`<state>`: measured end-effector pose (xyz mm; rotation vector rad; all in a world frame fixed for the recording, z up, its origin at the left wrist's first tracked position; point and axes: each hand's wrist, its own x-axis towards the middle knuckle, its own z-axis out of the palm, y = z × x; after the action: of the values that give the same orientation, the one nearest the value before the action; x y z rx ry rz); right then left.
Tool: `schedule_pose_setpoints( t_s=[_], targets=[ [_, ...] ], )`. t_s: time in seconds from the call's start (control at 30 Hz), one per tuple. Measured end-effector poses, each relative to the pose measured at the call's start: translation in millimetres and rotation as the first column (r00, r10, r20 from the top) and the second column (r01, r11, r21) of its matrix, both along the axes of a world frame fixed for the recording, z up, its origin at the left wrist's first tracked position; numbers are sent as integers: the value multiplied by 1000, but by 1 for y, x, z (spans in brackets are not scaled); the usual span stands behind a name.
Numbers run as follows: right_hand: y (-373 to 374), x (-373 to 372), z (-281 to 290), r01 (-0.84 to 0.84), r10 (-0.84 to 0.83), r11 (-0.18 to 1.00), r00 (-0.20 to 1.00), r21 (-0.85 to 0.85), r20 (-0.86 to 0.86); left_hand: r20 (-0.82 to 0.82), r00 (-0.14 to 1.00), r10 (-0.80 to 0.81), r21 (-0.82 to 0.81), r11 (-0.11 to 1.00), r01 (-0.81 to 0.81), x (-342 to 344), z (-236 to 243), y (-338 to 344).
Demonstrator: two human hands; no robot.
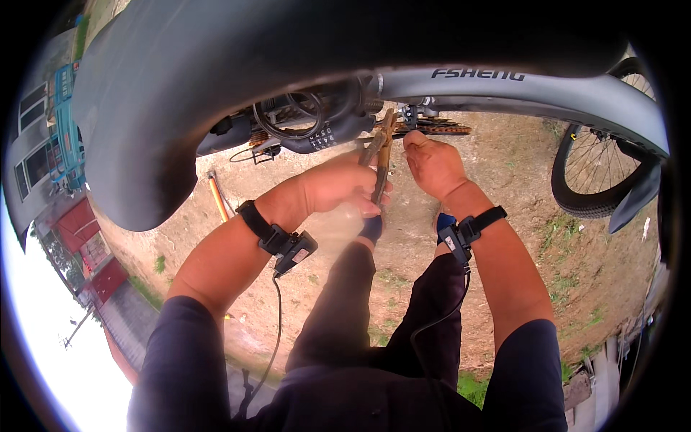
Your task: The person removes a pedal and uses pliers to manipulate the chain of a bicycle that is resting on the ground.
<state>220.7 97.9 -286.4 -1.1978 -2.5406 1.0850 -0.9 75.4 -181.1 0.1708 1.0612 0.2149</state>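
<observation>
A grey bicycle frame (pixel 504 92) spans the upper part of the view, its chainring (pixel 450 129) below the frame. My left hand (pixel 345 185) is wrapped round the handles of worn, rusty pliers (pixel 386 144). Their jaws point up toward the frame, just left of the chainring; whether they touch a part I cannot tell. Beside them, my right hand (pixel 437 165) is closed with its fingers pinched at the chainring's lower edge. What lies between those fingers is hidden. A thin black cable (pixel 291 129) loops on the bike left of the pliers.
A large dark, smooth shape (pixel 137 137) fills the upper left close by. A tool with an orange handle (pixel 218 199) lies on the dirt ground (pixel 288 302). The bike's wheel (pixel 565 193) stands at right. Cables (pixel 279 324) hang from straps on both my wrists. A blue truck (pixel 66 115) stands far left.
</observation>
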Motion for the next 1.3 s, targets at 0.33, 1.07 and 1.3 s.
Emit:
schedule_pose_setpoints(
  t_s=[0.33, 1.07, 1.3],
  targets=[
    [0, 0, 1, 8, -8, 1000, 1000, -10, -7, -50, 998, -45, -72, 997, 41, 0, 15, 29],
    [2, 0, 3, -19, 18, 1000, 1000, 10, 21, -52, 998, 42, 76, 996, -38, 13, -19, -31],
    [2, 0, 4, -9, 9, 1000, 1000, -8, 11, -13, 999, -38, -34, 999, 38, -1, 6, 17]
  ],
)
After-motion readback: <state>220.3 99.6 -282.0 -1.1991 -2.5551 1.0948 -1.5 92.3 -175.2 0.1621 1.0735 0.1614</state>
